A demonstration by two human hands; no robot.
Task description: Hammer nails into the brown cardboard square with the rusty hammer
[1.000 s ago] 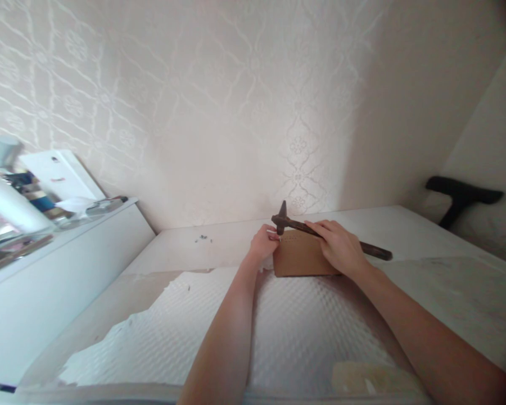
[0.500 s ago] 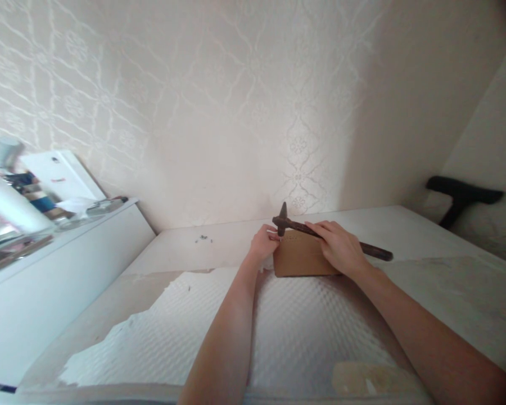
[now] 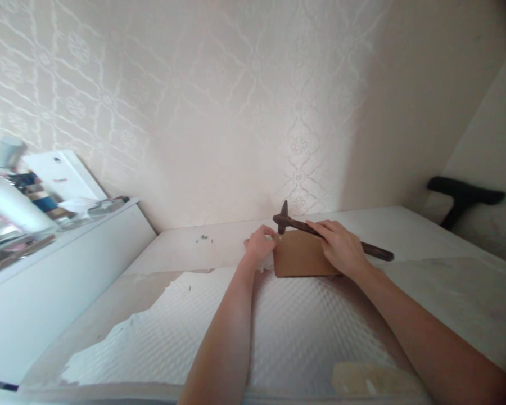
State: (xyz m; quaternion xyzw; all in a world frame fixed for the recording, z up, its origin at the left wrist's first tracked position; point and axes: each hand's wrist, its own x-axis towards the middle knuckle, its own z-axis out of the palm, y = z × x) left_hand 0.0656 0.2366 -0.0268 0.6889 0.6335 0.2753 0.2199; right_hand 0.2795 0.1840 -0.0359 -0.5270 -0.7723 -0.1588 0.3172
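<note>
While my right hand [image 3: 339, 247] grips the hammer [image 3: 320, 232], its shaft running left-right, I note my left hand [image 3: 259, 245] pinching something unidentifiable beneath the head at the brown board [image 3: 299, 261].

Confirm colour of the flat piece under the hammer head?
Tan brown piece; the head view, the only one, shows it below the dark hammer.

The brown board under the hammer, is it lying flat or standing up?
Flat: the brown board lies on the table, right hand resting on it.
</note>
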